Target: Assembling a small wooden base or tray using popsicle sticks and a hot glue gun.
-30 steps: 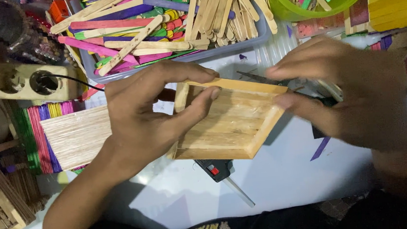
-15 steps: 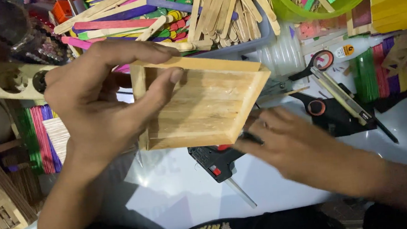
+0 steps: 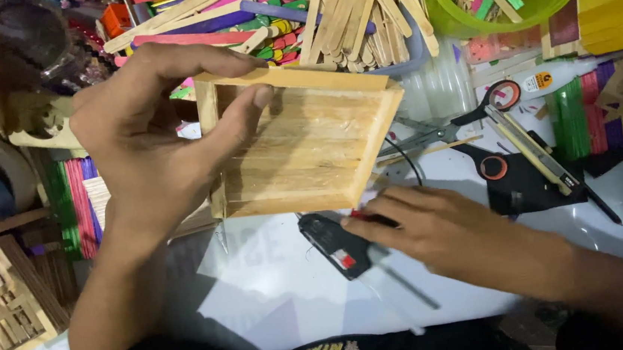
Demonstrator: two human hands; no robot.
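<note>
Wooden tray, built from glued craft sticks, sat lifted off the table in the left hand, thumb across its inner floor and fingers over the far rim, tilted so its edges stayed reachable. Below the tray, the right hand lay fingers-down on the black glue gun. Scissors rested right of the tray, loose sticks beyond it.
</note>
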